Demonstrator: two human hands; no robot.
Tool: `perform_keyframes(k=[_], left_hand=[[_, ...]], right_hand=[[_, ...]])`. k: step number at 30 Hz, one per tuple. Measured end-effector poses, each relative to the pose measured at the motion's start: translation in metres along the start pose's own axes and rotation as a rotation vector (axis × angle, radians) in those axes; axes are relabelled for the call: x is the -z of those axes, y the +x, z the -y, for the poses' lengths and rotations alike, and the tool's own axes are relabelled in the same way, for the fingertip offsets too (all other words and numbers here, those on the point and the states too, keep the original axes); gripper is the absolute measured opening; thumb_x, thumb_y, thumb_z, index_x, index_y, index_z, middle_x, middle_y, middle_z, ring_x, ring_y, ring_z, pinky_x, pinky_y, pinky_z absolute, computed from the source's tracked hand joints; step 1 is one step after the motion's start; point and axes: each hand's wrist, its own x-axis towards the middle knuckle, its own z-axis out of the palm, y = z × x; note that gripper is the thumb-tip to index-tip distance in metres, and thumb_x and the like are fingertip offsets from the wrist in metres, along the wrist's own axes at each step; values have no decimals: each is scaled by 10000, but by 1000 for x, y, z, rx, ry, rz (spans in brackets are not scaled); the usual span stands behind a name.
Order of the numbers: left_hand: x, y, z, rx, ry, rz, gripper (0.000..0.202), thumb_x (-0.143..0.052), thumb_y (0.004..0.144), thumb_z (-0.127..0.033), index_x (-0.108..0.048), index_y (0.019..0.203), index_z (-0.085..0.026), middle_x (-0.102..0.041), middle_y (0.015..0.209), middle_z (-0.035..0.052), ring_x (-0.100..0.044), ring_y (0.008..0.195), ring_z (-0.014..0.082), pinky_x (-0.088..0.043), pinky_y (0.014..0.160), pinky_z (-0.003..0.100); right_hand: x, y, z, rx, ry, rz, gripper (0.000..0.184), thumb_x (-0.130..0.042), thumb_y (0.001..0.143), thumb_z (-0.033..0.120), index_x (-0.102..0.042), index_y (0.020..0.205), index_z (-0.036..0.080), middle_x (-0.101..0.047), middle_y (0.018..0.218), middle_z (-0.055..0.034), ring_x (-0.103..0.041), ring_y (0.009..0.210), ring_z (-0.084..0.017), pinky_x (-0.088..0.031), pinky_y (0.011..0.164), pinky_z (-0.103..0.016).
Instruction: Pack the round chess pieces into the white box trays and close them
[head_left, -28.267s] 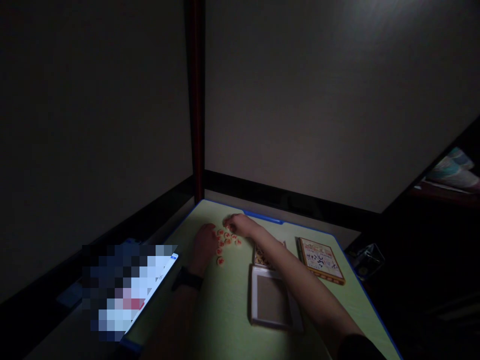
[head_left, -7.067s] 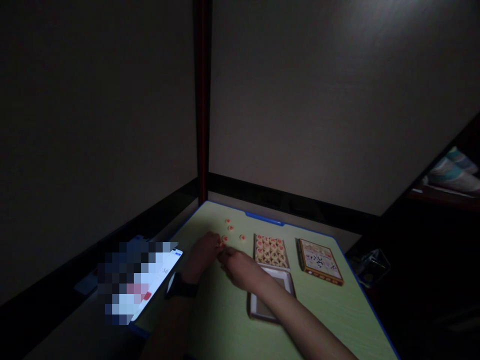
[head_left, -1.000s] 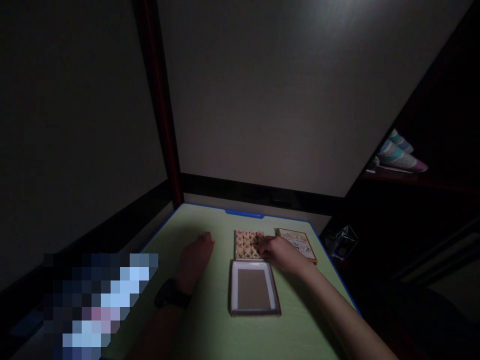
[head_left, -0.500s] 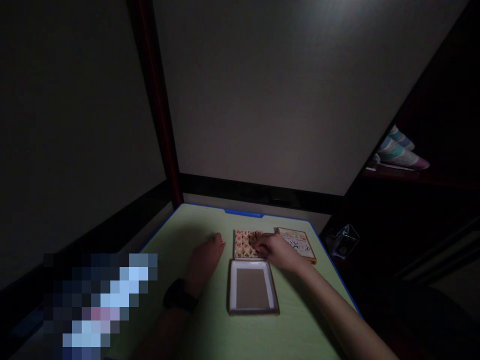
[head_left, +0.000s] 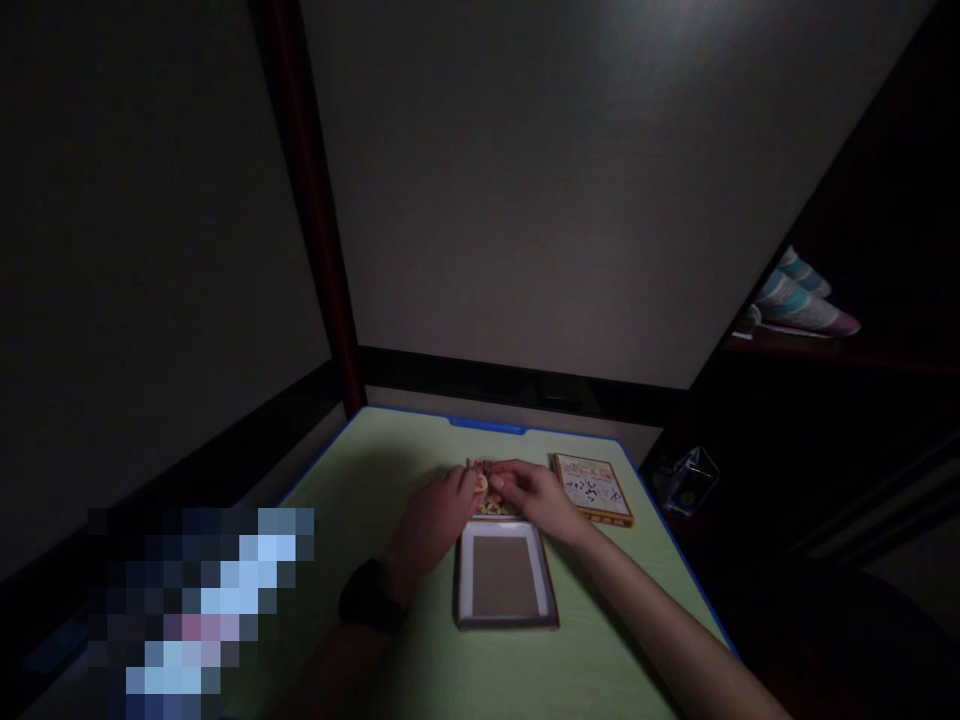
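Note:
Round wooden Chinese chess pieces with red and dark characters sit packed in a square box, largely covered by my hands. My left hand, with a dark band on its wrist, is closed at the box's left side, a red-marked Chinese chess piece at its fingertips. Over the right part of the box my right hand pinches at a chess piece; its fingers hide most of it. The fingertips of both hands almost meet. Nearer to me lies an open shallow box lid, inside up, with a brown bottom and pale walls.
A flat printed box lies on the right of the pale green table, which has a blue rim. A wall panel rises behind the table. To the right, a shiny package stands beyond the table edge.
My left hand has moved right, from the bare table to the pieces, and now has a chess piece at its fingertips. My right hand has shifted slightly left over the box.

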Motion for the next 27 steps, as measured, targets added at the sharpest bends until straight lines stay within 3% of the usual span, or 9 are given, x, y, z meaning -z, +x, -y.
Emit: perform_keyframes(k=[2, 5, 10, 15, 27], left_hand=[[1, 3, -9, -74, -14, -4, 291, -356, 1038, -347, -565, 1175, -197, -643, 1117, 127, -639, 1039, 242, -497, 805, 305], [-2, 5, -15, -121, -61, -4, 283, -386, 1033, -348, -550, 1209, -198, -611, 1221, 135, -641, 1040, 229, -498, 829, 304], [-8, 4, -15, -76, -249, 18, 226, -527, 984, -376, -535, 1146, -218, -651, 1156, 84, -643, 1029, 211, -476, 830, 288], [-9, 3, -19, -66, -379, 6, 145, -638, 918, -339, -557, 961, -227, -672, 1032, 31, -630, 971, 193, -443, 791, 283], [-18, 3, -13, -106, -383, -39, 94, -665, 895, -311, -650, 917, -220, -665, 1029, 30, -614, 989, 183, -456, 841, 282]], right_hand=[[-3, 4, -7, -40, 137, 6, 400, -682, 804, 467, -712, 1037, 143, -755, 910, -82, -678, 780, -177, -538, 755, -314], [3, 7, -14, -88, 151, -4, 330, -721, 759, 413, -724, 937, 135, -742, 820, -61, -644, 689, -151, -518, 670, -280], [24, 2, -8, -78, -229, 90, 74, -665, 739, 147, -738, 749, 136, -713, 688, -20, -611, 621, -133, -451, 605, -232], [26, -2, 2, -7, -514, 137, 176, -649, 741, 58, -787, 750, 168, -751, 717, -17, -669, 687, -152, -451, 673, -229], [27, -2, 3, 71, -635, 220, 280, -606, 764, -17, -806, 825, 170, -771, 828, -49, -684, 779, -159, -454, 728, -239]])
